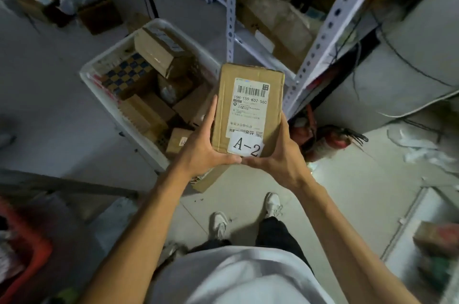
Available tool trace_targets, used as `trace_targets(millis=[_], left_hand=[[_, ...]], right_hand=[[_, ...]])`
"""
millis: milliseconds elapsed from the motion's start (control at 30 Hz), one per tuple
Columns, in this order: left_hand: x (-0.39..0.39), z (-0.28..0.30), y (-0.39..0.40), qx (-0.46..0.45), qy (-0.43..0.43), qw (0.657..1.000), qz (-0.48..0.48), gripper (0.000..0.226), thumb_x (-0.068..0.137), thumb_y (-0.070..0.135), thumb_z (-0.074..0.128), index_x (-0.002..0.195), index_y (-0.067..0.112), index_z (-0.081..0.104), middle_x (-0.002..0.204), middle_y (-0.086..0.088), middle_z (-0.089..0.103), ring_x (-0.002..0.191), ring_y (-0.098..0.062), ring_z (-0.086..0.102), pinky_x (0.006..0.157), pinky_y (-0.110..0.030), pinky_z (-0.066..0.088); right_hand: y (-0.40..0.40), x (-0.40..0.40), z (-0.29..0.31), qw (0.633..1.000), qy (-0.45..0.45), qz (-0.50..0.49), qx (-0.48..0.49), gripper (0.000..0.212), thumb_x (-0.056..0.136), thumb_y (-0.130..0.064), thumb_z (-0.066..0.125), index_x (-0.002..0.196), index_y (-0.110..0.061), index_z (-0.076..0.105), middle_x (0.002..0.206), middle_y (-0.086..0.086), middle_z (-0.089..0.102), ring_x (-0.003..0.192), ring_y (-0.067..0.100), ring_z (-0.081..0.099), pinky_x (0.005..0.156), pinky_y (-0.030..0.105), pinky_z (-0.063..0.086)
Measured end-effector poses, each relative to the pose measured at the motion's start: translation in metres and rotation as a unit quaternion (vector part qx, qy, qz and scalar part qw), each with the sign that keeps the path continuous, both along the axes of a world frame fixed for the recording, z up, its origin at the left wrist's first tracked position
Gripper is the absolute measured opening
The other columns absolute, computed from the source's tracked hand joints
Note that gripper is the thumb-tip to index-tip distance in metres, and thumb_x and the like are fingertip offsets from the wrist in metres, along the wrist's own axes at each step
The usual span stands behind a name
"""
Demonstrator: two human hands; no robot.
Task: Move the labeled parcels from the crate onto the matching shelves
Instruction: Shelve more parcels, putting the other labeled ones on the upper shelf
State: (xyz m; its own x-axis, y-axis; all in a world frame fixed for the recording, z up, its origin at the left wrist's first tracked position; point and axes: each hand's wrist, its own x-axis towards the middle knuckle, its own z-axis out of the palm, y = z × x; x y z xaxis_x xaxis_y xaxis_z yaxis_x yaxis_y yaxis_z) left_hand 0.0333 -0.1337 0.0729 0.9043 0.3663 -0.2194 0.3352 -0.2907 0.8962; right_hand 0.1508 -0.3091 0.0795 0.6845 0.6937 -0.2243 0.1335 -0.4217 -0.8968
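A brown cardboard parcel [248,107] with a shipping label and a white tag reading "A-2" is held up in the middle of the view. My left hand [203,147] grips its left edge and near corner. My right hand [280,154] grips its right edge and near corner, and the two thumbs meet under the tag. Below and to the left stands the white crate [104,100] on the floor, holding several cardboard parcels, one with a blue and yellow chequered pattern [129,72].
A grey perforated metal shelf rack [330,30] rises on the right, with boxes on its lower levels. Red fire extinguishers [330,139] lie by its foot. A red bin [27,249] sits at the lower left. More boxes are stacked at the far left.
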Motion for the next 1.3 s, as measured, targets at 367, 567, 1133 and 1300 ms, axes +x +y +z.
trace_targets(millis=[367, 567, 1133, 1300], left_hand=[[0.108, 0.018, -0.133, -0.066, -0.035, 0.983, -0.168, 0.138, 0.053, 0.028, 0.095, 0.155, 0.043, 0.003, 0.153, 0.018, 0.036, 0.139, 0.002, 0.036, 0.114, -0.039, 0.038], [0.177, 0.041, -0.212, -0.047, -0.051, 0.962, -0.265, 0.139, 0.054, 0.029, 0.095, 0.154, 0.047, 0.000, 0.146, 0.026, 0.038, 0.134, 0.005, 0.040, 0.096, -0.010, 0.040], [0.317, 0.099, -0.447, -0.027, -0.140, 0.881, -0.451, 0.132, 0.060, 0.039, 0.090, 0.154, 0.045, -0.002, 0.155, 0.014, 0.033, 0.136, -0.005, 0.043, 0.110, -0.042, 0.044], [0.330, 0.101, -0.496, -0.051, -0.142, 0.864, -0.481, 0.133, 0.058, 0.045, 0.088, 0.153, 0.047, -0.004, 0.154, 0.019, 0.030, 0.136, -0.004, 0.042, 0.107, -0.041, 0.047]], right_hand=[[-0.160, 0.033, 0.023, 0.981, -0.034, -0.190, 0.025, 0.110, 0.059, -0.023, 0.097, 0.136, -0.045, 0.021, 0.116, -0.035, 0.054, 0.103, -0.021, 0.056, 0.076, 0.002, 0.047], [-0.248, 0.064, 0.037, 0.959, -0.033, -0.274, 0.060, 0.123, 0.053, -0.035, 0.097, 0.148, -0.035, 0.019, 0.117, -0.040, 0.059, 0.113, -0.003, 0.062, 0.089, 0.027, 0.058], [-0.467, 0.133, 0.083, 0.895, -0.116, -0.426, 0.064, 0.125, 0.062, -0.027, 0.095, 0.155, -0.030, 0.010, 0.133, -0.033, 0.048, 0.128, 0.001, 0.053, 0.101, 0.040, 0.053], [-0.510, 0.133, 0.087, 0.877, -0.135, -0.459, 0.047, 0.121, 0.062, -0.032, 0.095, 0.152, -0.036, 0.015, 0.130, -0.027, 0.052, 0.123, 0.008, 0.058, 0.098, 0.040, 0.055]])
